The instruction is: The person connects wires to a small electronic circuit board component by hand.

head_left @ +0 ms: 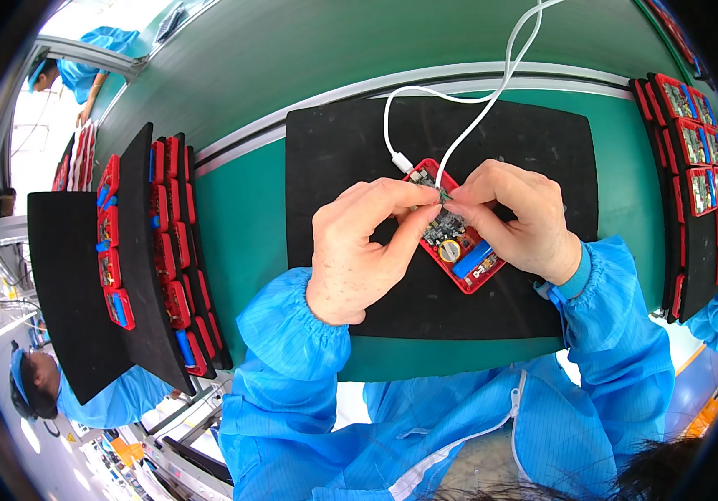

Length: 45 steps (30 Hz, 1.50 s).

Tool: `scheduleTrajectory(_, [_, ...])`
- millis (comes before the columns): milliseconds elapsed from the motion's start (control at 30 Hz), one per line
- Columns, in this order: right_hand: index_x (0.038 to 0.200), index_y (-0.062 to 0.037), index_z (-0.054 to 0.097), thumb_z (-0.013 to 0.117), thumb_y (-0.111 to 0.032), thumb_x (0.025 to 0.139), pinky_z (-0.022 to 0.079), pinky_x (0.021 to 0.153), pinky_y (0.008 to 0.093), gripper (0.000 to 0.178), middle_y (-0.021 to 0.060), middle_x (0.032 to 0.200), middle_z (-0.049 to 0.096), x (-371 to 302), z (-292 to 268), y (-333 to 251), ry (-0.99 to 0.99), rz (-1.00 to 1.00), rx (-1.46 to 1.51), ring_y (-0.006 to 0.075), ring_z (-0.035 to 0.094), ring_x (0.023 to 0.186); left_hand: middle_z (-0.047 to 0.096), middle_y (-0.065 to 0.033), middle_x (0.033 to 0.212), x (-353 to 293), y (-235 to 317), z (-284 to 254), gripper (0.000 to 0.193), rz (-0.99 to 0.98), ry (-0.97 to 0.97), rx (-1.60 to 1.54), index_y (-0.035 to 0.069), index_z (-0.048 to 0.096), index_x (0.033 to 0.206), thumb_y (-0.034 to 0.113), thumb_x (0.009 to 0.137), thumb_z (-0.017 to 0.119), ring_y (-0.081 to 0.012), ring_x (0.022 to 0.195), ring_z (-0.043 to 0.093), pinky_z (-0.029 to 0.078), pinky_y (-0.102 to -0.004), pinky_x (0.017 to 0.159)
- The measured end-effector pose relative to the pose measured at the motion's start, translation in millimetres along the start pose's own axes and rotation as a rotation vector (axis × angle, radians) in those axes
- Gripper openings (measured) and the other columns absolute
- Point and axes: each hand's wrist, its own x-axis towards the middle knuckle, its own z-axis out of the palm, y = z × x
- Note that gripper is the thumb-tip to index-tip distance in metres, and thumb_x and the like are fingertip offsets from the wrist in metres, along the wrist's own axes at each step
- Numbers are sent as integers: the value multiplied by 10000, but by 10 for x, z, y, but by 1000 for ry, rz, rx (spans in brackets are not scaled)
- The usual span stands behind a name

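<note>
A red tray [469, 286] lies slantwise on a black mat and carries a green circuit board [436, 227] with a round coin cell [449, 250] and a blue cylindrical part [472, 259]. My left hand [367, 242] pinches with thumb and forefinger over the upper part of the board. From the other side my right hand [519, 215] pinches too, its fingertips almost meeting the left ones. Between them shows a tiny green bit, too small to name. One white cable [457, 149] runs down to these fingertips, where its end is hidden. Another white plug [401, 162] meets the tray's upper corner.
The black mat [334, 150] covers part of the green bench [242, 209]. Racks of red trays with boards stand left [177, 250] and right [697, 142]. Co-workers in blue are at the upper left [96, 67] and lower left [100, 397]. The white cables loop over the bench's far side.
</note>
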Motion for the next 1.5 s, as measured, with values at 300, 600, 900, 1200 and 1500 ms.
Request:
scheduleTrajectory(300, [822, -56, 613, 704, -32, 796, 481, 517, 317, 97, 76, 730, 602, -1, 2, 10, -14, -8, 14, 244, 623, 608, 697, -57, 802, 3, 15, -5, 163, -8, -2, -8, -5, 701, 918, -91, 782, 731, -83, 716, 634, 514, -232, 662])
scheduleTrajectory(600, [857, -49, 631, 685, -19, 797, 479, 510, 335, 86, 80, 733, 573, -9, 7, 14, -23, -91, 1, 252, 596, 601, 702, -69, 803, 0, 11, -17, 182, 27, -13, 26, -7, 702, 919, -92, 763, 740, -94, 714, 642, 516, -235, 669])
scheduleTrajectory(900, [884, -50, 655, 684, -20, 800, 486, 510, 334, 94, 78, 742, 573, -16, -6, 5, -36, -84, 11, 245, 597, 603, 712, -76, 821, -33, 46, -9, 183, 42, 11, 105, -3, 692, 875, -91, 732, 762, -125, 728, 670, 531, -247, 689])
scheduleTrajectory(1200, [891, -52, 669, 696, -54, 811, 504, 525, 325, 84, 74, 771, 600, -20, -19, 11, -30, -59, 2, 245, 619, 628, 717, -99, 845, -40, -4, 21, 189, 116, -8, 63, 2, 699, 871, -105, 725, 756, -174, 781, 693, 550, -276, 713])
scheduleTrajectory(1500, [894, -51, 671, 697, -52, 808, 502, 522, 328, 90, 77, 769, 598, -15, -17, 23, -20, -73, -11, 246, 616, 624, 718, -108, 849, -23, -17, 20, 189, 140, -4, 102, 7, 704, 874, -94, 724, 761, -189, 781, 697, 552, -279, 707])
